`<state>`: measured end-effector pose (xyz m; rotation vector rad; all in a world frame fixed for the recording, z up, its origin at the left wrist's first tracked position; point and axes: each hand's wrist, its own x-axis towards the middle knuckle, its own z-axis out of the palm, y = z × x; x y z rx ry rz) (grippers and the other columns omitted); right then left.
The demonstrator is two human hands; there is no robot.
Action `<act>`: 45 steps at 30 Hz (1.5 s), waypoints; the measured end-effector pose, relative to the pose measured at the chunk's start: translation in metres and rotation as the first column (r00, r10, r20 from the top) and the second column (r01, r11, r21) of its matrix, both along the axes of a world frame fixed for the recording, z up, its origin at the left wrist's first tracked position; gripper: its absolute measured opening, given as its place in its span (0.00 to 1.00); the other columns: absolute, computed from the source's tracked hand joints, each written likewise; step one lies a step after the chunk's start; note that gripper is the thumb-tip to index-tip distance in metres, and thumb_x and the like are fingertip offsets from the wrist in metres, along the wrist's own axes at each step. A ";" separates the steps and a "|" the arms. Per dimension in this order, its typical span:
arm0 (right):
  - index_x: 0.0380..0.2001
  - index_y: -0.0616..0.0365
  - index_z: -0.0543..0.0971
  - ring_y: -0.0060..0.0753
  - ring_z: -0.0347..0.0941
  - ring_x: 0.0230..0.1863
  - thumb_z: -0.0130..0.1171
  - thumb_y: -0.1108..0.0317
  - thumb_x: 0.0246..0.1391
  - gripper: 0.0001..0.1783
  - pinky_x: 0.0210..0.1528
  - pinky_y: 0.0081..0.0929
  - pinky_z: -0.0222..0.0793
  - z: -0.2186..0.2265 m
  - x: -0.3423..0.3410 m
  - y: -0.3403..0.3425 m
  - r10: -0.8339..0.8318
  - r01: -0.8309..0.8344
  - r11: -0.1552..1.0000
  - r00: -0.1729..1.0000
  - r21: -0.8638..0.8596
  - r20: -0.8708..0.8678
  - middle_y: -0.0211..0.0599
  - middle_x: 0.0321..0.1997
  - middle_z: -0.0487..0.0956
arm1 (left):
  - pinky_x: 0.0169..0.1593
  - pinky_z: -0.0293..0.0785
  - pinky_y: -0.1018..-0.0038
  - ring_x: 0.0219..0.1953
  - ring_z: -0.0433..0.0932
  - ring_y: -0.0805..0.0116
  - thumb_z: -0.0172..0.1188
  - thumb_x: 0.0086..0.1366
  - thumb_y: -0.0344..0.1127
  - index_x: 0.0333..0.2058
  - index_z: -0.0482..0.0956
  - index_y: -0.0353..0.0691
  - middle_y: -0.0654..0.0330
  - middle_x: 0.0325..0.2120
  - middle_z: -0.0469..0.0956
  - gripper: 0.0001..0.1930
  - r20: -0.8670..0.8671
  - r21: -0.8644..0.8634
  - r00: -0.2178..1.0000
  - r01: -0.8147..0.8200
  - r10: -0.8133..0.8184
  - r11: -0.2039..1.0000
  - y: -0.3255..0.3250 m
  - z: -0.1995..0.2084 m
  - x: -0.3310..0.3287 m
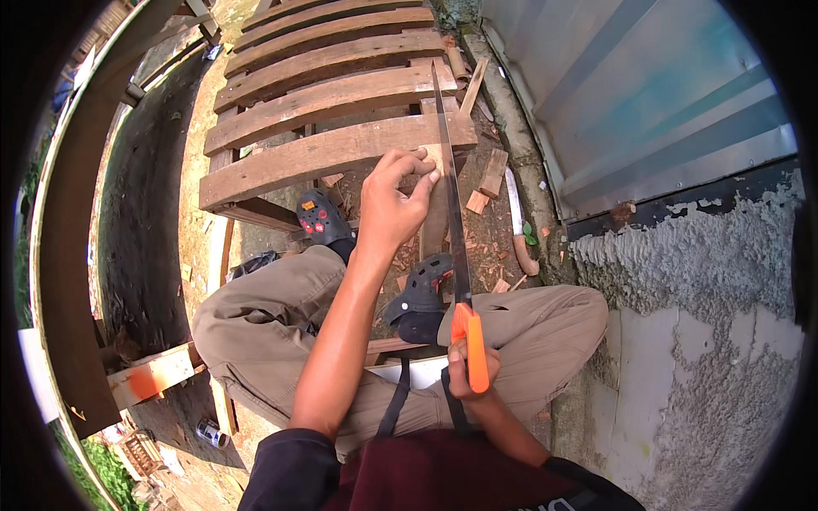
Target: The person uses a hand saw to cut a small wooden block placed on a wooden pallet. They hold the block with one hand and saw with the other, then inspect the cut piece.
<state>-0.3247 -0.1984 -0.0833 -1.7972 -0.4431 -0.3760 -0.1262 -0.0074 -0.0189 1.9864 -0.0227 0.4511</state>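
The right hand (464,375) clenches the saw (456,243) by its orange handle (470,341), likely the surest hold, the probably light, springy blade (450,192) passing just right of the left hand (396,200), whose fingertips grasp pale wood (434,156).

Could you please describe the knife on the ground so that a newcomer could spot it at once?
Start at the corrugated metal wall on the right. On the ground near its foot, right of the saw in the person's right hand, lies the knife. Unlike the wood offcuts beside it, it has a long pale blade and a tan handle.
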 end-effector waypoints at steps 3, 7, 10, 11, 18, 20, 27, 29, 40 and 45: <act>0.19 0.61 0.73 0.43 0.69 0.13 0.59 0.77 0.54 0.11 0.18 0.38 0.61 0.043 0.098 0.040 -0.066 0.078 0.990 0.992 0.117 -0.103 0.38 0.14 0.71 | 0.52 0.78 0.66 0.49 0.84 0.53 0.67 0.60 0.26 0.36 0.86 0.32 0.47 0.43 0.84 0.06 0.108 -0.017 0.994 0.001 0.000 1.000 -0.006 -0.007 0.002; 0.22 0.61 0.75 0.43 0.70 0.14 0.59 0.74 0.56 0.09 0.20 0.36 0.64 0.065 0.140 0.057 -0.078 0.137 0.963 0.966 0.231 -0.247 0.38 0.15 0.72 | 0.50 0.79 0.69 0.45 0.86 0.57 0.67 0.60 0.25 0.36 0.85 0.31 0.47 0.42 0.84 0.06 0.048 -0.047 0.999 0.020 -0.018 0.999 -0.003 0.005 0.004; 0.23 0.64 0.75 0.42 0.71 0.14 0.60 0.76 0.53 0.07 0.19 0.37 0.65 0.031 0.082 0.033 -0.042 0.042 0.999 0.999 0.004 -0.034 0.40 0.18 0.74 | 0.49 0.80 0.69 0.45 0.86 0.58 0.67 0.61 0.24 0.37 0.85 0.31 0.47 0.43 0.84 0.06 0.091 -0.023 0.996 0.017 -0.015 1.000 -0.003 -0.003 0.009; 0.23 0.65 0.75 0.42 0.72 0.15 0.60 0.76 0.52 0.06 0.18 0.37 0.66 0.014 0.045 0.021 -0.011 0.010 1.000 1.000 -0.027 -0.014 0.41 0.19 0.74 | 0.49 0.80 0.69 0.45 0.86 0.58 0.67 0.61 0.24 0.37 0.85 0.31 0.47 0.43 0.84 0.06 0.102 -0.029 0.995 0.007 -0.004 1.000 -0.003 -0.005 0.007; 0.23 0.66 0.75 0.41 0.72 0.15 0.56 0.79 0.51 0.04 0.20 0.36 0.69 0.026 0.017 0.001 -0.018 0.015 0.999 0.998 -0.046 -0.063 0.41 0.17 0.72 | 0.55 0.77 0.66 0.52 0.83 0.57 0.67 0.60 0.23 0.36 0.85 0.30 0.48 0.41 0.84 0.05 0.102 -0.136 0.995 -0.003 0.017 0.991 -0.005 -0.011 0.013; 0.20 0.63 0.73 0.40 0.68 0.13 0.56 0.79 0.56 0.10 0.18 0.37 0.61 0.043 0.074 0.024 0.009 0.038 0.989 0.951 0.144 -0.310 0.38 0.15 0.69 | 0.53 0.78 0.67 0.49 0.84 0.57 0.67 0.60 0.23 0.36 0.85 0.30 0.47 0.41 0.84 0.05 0.123 -0.149 0.992 0.020 -0.001 0.989 -0.008 -0.010 0.009; 0.18 0.63 0.72 0.45 0.69 0.14 0.60 0.76 0.53 0.11 0.19 0.37 0.63 0.061 0.072 0.043 -0.105 0.102 0.994 0.981 -0.025 -0.164 0.41 0.15 0.71 | 0.54 0.77 0.68 0.51 0.84 0.60 0.67 0.61 0.25 0.37 0.85 0.31 0.49 0.43 0.84 0.06 0.013 -0.131 1.000 0.025 -0.024 0.991 0.001 -0.004 0.006; 0.20 0.67 0.76 0.45 0.76 0.18 0.57 0.80 0.45 0.03 0.24 0.35 0.74 0.030 0.002 0.016 -0.046 0.041 0.998 0.988 -0.042 -0.145 0.46 0.19 0.76 | 0.55 0.77 0.67 0.52 0.84 0.58 0.67 0.61 0.25 0.37 0.84 0.32 0.49 0.43 0.84 0.06 0.018 -0.127 1.000 0.017 -0.014 0.992 0.000 0.000 0.005; 0.20 0.60 0.71 0.18 0.62 0.15 0.55 0.77 0.60 0.13 0.19 0.22 0.57 0.061 0.133 0.059 -0.091 0.138 0.976 0.961 0.170 -0.261 0.24 0.15 0.69 | 0.54 0.77 0.66 0.52 0.84 0.56 0.66 0.62 0.25 0.37 0.84 0.31 0.49 0.42 0.84 0.05 0.040 -0.153 0.999 0.021 -0.015 0.988 -0.008 -0.003 0.006; 0.20 0.62 0.70 0.21 0.65 0.17 0.53 0.77 0.58 0.12 0.23 0.23 0.62 0.033 0.045 0.028 -0.043 0.048 0.999 0.978 0.015 -0.206 0.30 0.16 0.70 | 0.52 0.77 0.67 0.50 0.85 0.58 0.66 0.62 0.26 0.37 0.84 0.31 0.49 0.44 0.83 0.06 0.001 -0.162 1.000 0.017 -0.018 0.987 0.000 0.000 0.004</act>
